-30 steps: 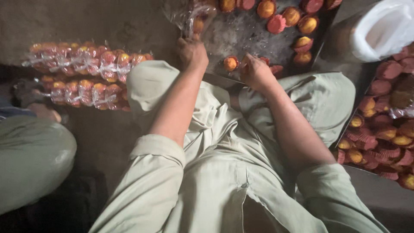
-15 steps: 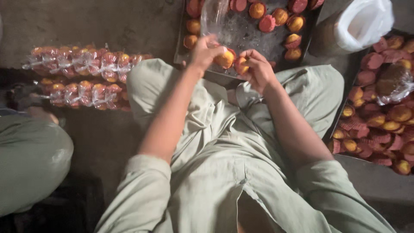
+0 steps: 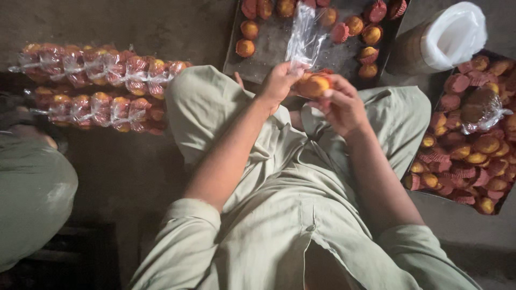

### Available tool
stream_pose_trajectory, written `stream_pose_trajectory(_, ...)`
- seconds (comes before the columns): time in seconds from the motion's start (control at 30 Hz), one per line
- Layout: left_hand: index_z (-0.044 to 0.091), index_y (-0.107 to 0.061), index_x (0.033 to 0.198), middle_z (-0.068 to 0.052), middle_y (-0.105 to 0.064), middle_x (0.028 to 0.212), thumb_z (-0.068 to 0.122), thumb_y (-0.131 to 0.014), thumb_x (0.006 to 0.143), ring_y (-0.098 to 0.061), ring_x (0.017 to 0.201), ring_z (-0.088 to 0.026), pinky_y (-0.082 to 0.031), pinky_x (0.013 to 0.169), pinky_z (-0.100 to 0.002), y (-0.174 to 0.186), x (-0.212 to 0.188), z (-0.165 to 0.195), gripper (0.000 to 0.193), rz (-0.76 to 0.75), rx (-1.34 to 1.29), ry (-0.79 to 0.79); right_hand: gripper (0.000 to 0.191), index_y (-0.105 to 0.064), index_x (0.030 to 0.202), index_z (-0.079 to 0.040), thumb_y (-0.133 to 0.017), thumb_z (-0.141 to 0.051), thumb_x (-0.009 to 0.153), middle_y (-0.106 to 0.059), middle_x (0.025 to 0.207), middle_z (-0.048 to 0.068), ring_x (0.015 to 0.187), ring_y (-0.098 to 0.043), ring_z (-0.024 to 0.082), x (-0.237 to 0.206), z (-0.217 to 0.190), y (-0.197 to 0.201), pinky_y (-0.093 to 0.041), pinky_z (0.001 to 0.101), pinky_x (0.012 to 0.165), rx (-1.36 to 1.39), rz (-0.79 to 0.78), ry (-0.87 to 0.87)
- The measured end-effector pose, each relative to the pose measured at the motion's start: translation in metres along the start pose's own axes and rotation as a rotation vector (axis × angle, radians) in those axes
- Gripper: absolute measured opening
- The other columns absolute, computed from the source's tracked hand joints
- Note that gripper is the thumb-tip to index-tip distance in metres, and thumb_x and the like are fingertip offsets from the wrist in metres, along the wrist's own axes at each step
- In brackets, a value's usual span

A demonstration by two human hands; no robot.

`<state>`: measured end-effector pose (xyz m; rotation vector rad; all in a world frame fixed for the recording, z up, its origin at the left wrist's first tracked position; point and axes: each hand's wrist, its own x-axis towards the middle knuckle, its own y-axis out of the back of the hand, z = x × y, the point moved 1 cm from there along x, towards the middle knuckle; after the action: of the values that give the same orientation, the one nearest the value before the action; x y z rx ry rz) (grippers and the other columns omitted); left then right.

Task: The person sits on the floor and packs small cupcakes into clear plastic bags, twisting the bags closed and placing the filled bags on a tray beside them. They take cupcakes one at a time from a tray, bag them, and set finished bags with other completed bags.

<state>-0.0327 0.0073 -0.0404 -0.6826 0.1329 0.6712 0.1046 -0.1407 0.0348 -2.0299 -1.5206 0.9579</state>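
— So, how far along is the packing looking?

— Partway, I'd judge. Two long packed strips [image 3: 102, 80] of cupcakes in clear wrap are lying on the floor at the left, finished.

— And the hands?

— The left hand [image 3: 277, 83] is pinching the mouth of a clear plastic bag [image 3: 303, 35], fingers closed on it, the bag standing up over the dark tray [image 3: 279, 45]. The right hand [image 3: 344, 104] is curling round an orange cupcake [image 3: 316, 85] just beside that opening, over the lap.

— Is it going in?

— It is not inside yet, as far as I can tell.

— Much left?

— Plenty: loose cakes are sitting on that tray, and the tray at the right [image 3: 473, 150] is holding many more.
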Motion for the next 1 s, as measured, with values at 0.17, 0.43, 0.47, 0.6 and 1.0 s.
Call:
stream_pose_trajectory(0.17,0.002,-0.064,0.122,-0.010,-0.071,0.110,0.012,-0.054,0.094,-0.075,0.094,-0.023,-0.069,0.075,-0.043,0.002,0.007,0.007,0.031,0.030,-0.014,0.005,0.040,-0.054,0.136,-0.002,-0.062,-0.018,0.100,-0.065,0.132,0.012,0.118,-0.069,0.026,-0.011,-0.012,-0.011,-0.058,0.0444,0.102,-0.002,0.022,0.031)
stream_pose_trajectory(0.43,0.000,-0.067,0.116,-0.011,-0.070,0.110,0.027,-0.062,0.103,-0.071,0.098,-0.019,-0.064,0.083,-0.037,-0.012,0.003,0.021,0.030,-0.055,-0.329,0.002,0.043,-0.057,0.140,-0.003,-0.046,-0.037,0.116,-0.065,0.113,0.008,0.093,-0.063,0.019,0.007,0.008,-0.002,-0.055,0.0358,0.082,-0.049,0.104,0.032)
stream_pose_trajectory(0.47,0.001,-0.065,0.117,-0.010,-0.070,0.111,0.026,-0.064,0.101,-0.071,0.099,-0.018,-0.063,0.085,-0.035,-0.014,0.003,0.020,0.029,-0.038,-0.256,-0.002,0.039,-0.057,0.137,-0.003,-0.047,-0.033,0.115,-0.065,0.112,0.007,0.093,-0.064,0.018,0.010,0.013,0.002,-0.055,0.0340,0.081,-0.073,0.126,0.022)
stream_pose_trajectory(0.6,0.004,-0.064,0.118,-0.008,-0.068,0.110,0.021,-0.071,0.097,-0.070,0.098,-0.017,-0.060,0.087,-0.033,-0.015,0.003,0.014,0.029,-0.010,-0.138,-0.021,0.026,-0.057,0.132,-0.005,-0.050,-0.022,0.113,-0.065,0.106,0.003,0.085,-0.061,0.010,0.016,0.022,0.012,-0.051,0.0255,0.073,-0.308,0.173,0.033)
stream_pose_trajectory(1.0,0.003,-0.064,0.120,-0.007,-0.073,0.096,0.012,-0.077,0.089,-0.073,0.082,-0.018,-0.064,0.079,-0.036,-0.020,0.011,0.016,0.035,0.016,-0.090,0.027,0.018,-0.057,0.125,-0.002,-0.063,-0.011,0.110,-0.063,0.099,0.000,0.082,-0.057,0.007,0.022,-0.013,0.024,-0.049,0.0223,0.072,-0.542,0.192,0.127)
